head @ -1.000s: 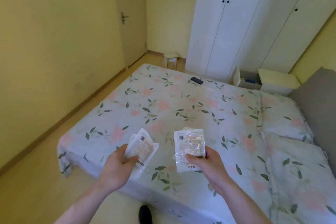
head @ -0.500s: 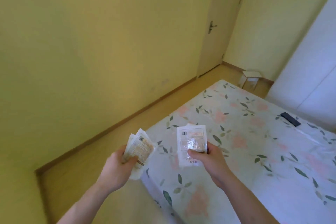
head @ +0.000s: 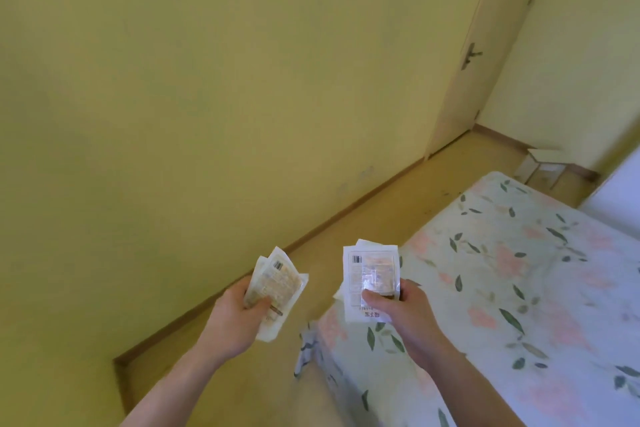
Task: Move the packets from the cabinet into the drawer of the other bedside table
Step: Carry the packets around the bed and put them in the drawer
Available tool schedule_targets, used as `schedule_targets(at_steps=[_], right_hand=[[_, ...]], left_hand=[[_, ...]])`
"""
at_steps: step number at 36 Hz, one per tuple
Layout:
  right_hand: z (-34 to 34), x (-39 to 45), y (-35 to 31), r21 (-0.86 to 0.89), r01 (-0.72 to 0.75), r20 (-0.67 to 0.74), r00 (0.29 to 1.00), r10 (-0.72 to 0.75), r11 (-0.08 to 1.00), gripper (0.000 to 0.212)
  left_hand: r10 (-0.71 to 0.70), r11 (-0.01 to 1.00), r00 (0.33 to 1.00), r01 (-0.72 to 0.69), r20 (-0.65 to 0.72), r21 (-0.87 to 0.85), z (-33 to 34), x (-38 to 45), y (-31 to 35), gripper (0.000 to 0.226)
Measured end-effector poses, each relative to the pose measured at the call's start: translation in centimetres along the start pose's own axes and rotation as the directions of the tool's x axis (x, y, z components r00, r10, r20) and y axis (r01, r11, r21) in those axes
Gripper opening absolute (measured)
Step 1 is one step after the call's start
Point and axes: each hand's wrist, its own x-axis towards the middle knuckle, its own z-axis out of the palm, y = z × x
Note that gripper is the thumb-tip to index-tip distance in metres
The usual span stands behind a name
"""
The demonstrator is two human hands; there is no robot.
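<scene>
We carry packets past the bed's (head: pixel 502 288) corner; left hand (head: pixel 235 321) clamped on one bundle (head: pixel 275 288), right hand (head: pixel 403 314) gripping another (head: pixel 370 274).

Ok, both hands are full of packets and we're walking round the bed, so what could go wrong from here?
1. The left hand pinches a fanned stack of packets at one end only; a loose one could slide out.
2. The right hand holds its packets by thumb pressure alone, so a jolt might drop them.
3. The bed corner sits close to the walking path, and neither bedside table is in view.
</scene>
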Motion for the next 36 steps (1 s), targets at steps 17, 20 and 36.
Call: schedule_targets(at_steps=[17,20,36], right_hand=[[0.2,22.1,-3.5,0.211,-0.083,-0.308,0.94,0.147,0.974,0.032],[-0.3,26.2,-5.2,0.229,-0.08,-0.315,0.937,0.152,0.97,0.033],[-7.6,41.8,-11.2,0.298,0.015,-0.559,0.813,0.161,0.954,0.032]], left_hand=[[0.069,0.996,0.971,-0.08,0.231,0.042,-1.1,28.7,9.0,0.018],[0.081,0.994,0.961,-0.098,0.263,0.051,-0.8,33.3,11.6,0.018],[0.201,0.956,0.843,-0.28,0.499,0.088,5.4,57.2,25.1,0.02]])
